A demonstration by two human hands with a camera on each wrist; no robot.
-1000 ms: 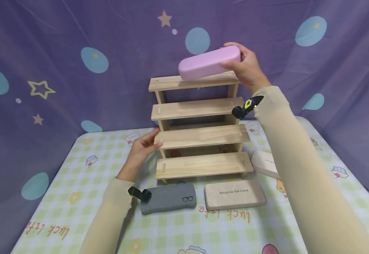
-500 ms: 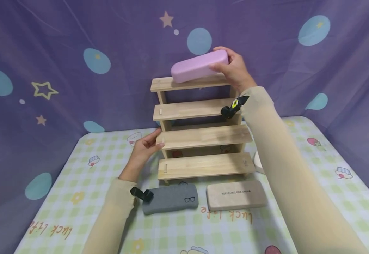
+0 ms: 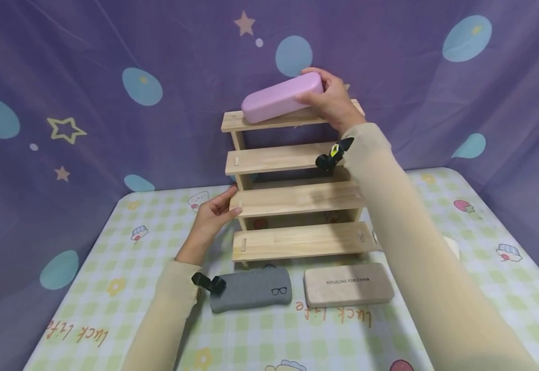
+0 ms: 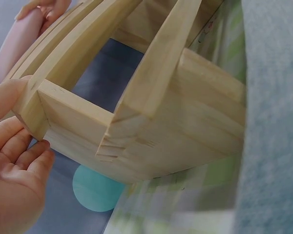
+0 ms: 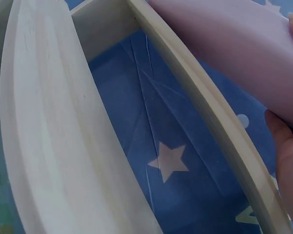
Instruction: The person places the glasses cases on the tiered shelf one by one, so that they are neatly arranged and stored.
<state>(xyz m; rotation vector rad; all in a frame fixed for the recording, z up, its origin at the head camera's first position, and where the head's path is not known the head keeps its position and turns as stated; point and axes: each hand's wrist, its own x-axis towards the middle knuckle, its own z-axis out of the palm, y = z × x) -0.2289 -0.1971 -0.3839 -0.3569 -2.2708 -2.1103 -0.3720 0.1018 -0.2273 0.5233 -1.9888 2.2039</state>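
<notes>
Head view has you at a table spread with a green-and-white checked cloth (image 3: 153, 242), printed with cupcakes, flowers and orange lettering (image 3: 78, 333) that reads upside down from your side. Behind it hangs a purple curtain (image 3: 195, 46) with blue spots and stars, folding round at both sides. Against that backdrop, your four-step wooden rack (image 3: 292, 242) stands toward the rear of the table. Your right hand (image 3: 331, 100) holds the pink case (image 3: 280, 98) by its right end, thumb on the near side; the case tilts, left end lower, at the top shelf (image 3: 233, 120), and you cannot tell whether it touches the wood. Your left hand (image 3: 209, 221) grips the left end of the third shelf down (image 3: 292, 201), thumb on the wood, fingers bent behind. On the cloth before the rack lie a grey case (image 3: 250, 291) with a glasses drawing, partly behind your left cuff, and to its right a beige case (image 3: 349, 286) lettered "REFUELING FOR CHINA". Something pale (image 3: 453, 247) is mostly hidden by your right sleeve (image 3: 408, 232).
</notes>
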